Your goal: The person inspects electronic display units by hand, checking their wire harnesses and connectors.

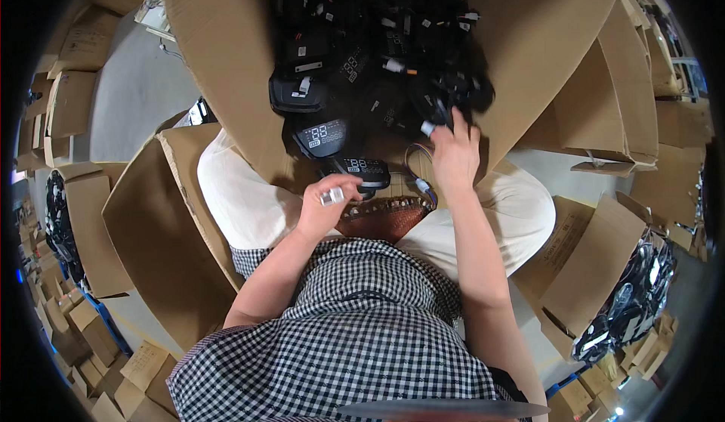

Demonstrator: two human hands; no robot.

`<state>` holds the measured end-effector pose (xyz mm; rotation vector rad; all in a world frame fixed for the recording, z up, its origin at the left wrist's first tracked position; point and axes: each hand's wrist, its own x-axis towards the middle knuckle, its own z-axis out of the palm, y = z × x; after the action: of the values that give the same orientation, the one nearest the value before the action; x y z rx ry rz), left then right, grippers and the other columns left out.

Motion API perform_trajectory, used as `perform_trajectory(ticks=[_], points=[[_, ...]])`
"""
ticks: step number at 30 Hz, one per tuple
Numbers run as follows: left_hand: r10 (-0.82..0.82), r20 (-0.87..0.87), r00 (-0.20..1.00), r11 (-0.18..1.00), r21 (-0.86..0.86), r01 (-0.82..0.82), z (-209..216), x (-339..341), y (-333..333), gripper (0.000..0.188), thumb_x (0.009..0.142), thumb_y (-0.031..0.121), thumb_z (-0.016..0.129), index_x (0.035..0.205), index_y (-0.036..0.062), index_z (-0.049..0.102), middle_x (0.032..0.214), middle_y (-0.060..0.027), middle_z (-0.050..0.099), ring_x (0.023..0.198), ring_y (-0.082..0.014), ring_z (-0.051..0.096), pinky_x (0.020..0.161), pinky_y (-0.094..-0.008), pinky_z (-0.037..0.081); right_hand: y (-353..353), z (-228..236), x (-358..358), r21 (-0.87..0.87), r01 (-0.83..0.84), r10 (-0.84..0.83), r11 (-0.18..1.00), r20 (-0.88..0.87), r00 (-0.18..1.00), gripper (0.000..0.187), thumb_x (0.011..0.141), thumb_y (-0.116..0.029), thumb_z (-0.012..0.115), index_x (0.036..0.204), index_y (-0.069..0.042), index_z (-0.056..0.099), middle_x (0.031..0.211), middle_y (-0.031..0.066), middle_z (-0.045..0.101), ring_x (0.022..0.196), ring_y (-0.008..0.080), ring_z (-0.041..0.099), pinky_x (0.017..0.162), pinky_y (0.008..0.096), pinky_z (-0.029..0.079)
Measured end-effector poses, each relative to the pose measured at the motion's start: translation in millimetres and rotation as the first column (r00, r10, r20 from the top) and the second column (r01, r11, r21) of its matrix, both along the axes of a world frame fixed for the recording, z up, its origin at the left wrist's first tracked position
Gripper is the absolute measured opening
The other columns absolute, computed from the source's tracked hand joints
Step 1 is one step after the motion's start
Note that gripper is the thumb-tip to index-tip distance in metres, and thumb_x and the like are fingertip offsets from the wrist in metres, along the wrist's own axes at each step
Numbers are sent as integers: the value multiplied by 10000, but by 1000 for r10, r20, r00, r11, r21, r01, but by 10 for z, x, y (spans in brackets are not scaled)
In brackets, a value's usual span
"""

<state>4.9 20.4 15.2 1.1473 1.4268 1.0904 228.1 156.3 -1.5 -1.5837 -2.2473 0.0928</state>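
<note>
My left hand (pixel 325 204) is curled, with a small white rectangular piece (pixel 331 195) at its fingers. Its fingertips come close to a black display unit (pixel 367 171) with lit-looking digits; whether they touch it I cannot tell. A second black display unit (pixel 320 136) lies just beyond. At the right side of the pile of black display units (pixel 377 59), my right hand (pixel 456 156) reaches in with fingers stretched out and slightly blurred. Beside its thumb is a pale cable connector (pixel 428 128). Another connector (pixel 423 185) hangs on a thin multicoloured cable near my lap.
A large cardboard box (pixel 226 44) surrounds the pile, its near side between my legs. More open cardboard boxes (pixel 162 233) stand to the left and others (pixel 604 97) to the right. One box at right holds black parts in clear plastic bags (pixel 630 297).
</note>
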Motion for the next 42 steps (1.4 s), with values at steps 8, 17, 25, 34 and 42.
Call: perform_trajectory(ticks=[8,17,25,34,42], points=[[226,325,919,948,-292,-130,-56,-79,149,325,967,223,550,1206,6,590,1034,-54,669,726,-55,526,668,-216,458,-978,345,-13,-13,-491,483,871,-159,861,130,676,-125,663,702,-34,573,1319,100,522,1120,319,511,853,416,480],[319,349,881,945,-183,-269,-159,-134,29,307,974,184,530,1233,22,557,1025,-71,665,724,-69,537,644,-199,425,-995,113,-35,-221,-581,590,784,-30,807,119,772,-96,595,726,14,596,1379,108,469,1189,291,481,900,419,463],[66,-471,880,976,213,41,-168,-138,-158,368,705,14,672,1053,131,676,863,-56,652,764,-278,628,642,-359,525,-999,389,-396,-740,-504,-386,446,-667,637,209,941,-184,538,858,-5,608,702,80,610,608,140,572,572,268,446],[-59,-702,710,966,139,218,69,-67,-337,493,620,117,716,1109,133,653,845,-47,621,780,-263,623,660,-365,522,-1107,418,-495,-833,-551,-659,44,-439,610,239,929,-204,563,732,-71,581,575,-78,444,486,19,354,432,217,246],[-71,-706,704,955,155,252,132,-76,-426,373,650,105,689,1021,81,662,899,-72,632,803,-275,624,689,-362,527,-1113,410,-512,-829,-550,-682,-102,-344,645,266,918,-221,579,706,-61,601,565,-62,454,483,27,359,433,217,246]])
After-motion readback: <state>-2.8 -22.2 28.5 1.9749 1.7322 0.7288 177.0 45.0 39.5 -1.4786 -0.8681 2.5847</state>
